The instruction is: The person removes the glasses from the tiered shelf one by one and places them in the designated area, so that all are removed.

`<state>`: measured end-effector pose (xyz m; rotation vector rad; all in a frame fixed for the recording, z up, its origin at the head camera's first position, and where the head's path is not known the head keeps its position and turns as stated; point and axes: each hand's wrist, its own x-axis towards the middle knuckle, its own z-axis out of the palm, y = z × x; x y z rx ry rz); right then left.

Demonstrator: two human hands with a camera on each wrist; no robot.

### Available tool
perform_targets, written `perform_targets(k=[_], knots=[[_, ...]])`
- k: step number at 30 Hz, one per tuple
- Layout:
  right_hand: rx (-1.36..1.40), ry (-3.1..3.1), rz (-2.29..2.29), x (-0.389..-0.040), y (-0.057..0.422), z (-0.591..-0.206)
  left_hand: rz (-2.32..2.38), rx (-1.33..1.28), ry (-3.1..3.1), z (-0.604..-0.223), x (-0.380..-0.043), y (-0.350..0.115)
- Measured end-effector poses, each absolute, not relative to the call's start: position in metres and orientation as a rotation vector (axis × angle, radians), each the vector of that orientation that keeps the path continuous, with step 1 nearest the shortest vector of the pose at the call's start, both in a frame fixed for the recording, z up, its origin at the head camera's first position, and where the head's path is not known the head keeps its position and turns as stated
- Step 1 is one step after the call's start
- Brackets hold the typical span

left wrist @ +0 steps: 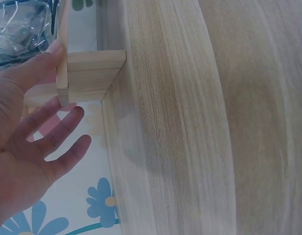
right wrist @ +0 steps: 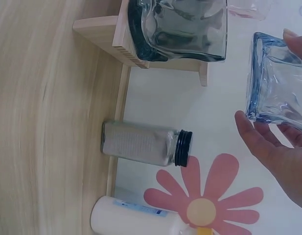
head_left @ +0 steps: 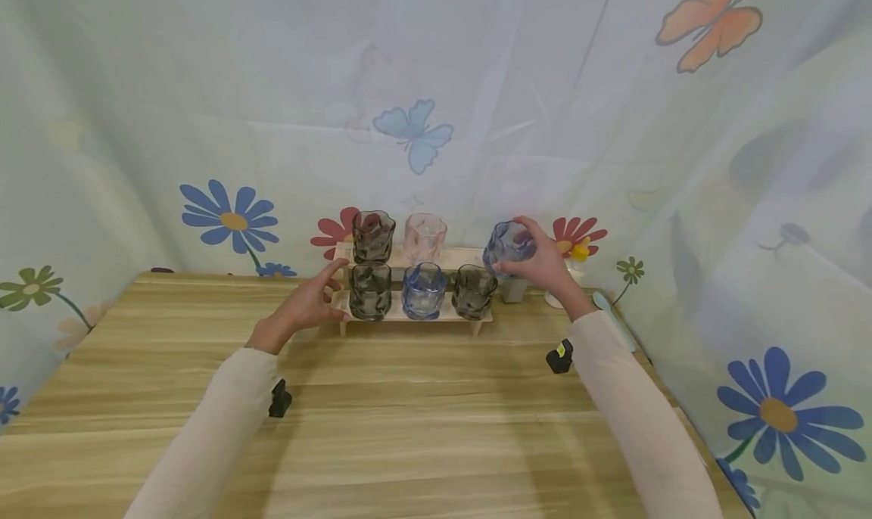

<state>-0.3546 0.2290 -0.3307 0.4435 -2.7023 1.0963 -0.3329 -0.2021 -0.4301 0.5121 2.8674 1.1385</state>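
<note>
Nearest on the wooden rack [head_left: 463, 259], the left hand [head_left: 309, 301] touches its left end, fingers spread apart with the thumb against the board. Along the rack's lower step stand a left smoky glass [head_left: 370, 292], a blue glass [head_left: 424, 293] and a right smoky glass [head_left: 474, 293]. Farther back, the right hand [head_left: 541, 265] holds the held blue glass [head_left: 507, 248] just above the right end of the rack's upper step, thumb and fingers clamped on opposite sides of its wall. It looks stiff, thick-based and rather heavy for its size, smooth enough to slip and likely to chip if knocked; its rippled sides should give some purchase, so a grip low round the body seems safer than one at the rim. To its left on the upper step are a pink glass [head_left: 425, 237] and a rear smoky glass [head_left: 373, 237]. The wood-grained table [head_left: 409, 405] spreads in front of the rack, hard and apparently level; right of the rack stand a black-lidded jar [right wrist: 141, 142] and a white bottle [right wrist: 133, 218]; beyond hangs a flowered curtain [head_left: 286, 88].
</note>
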Motion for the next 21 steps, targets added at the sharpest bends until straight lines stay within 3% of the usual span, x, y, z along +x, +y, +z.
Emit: perform_targets(k=[21], knots=[[0.545,-2.667,1.067,-0.314,0.260,-0.345,1.122,0.499,2.880,-0.431,-0.333,-0.202]])
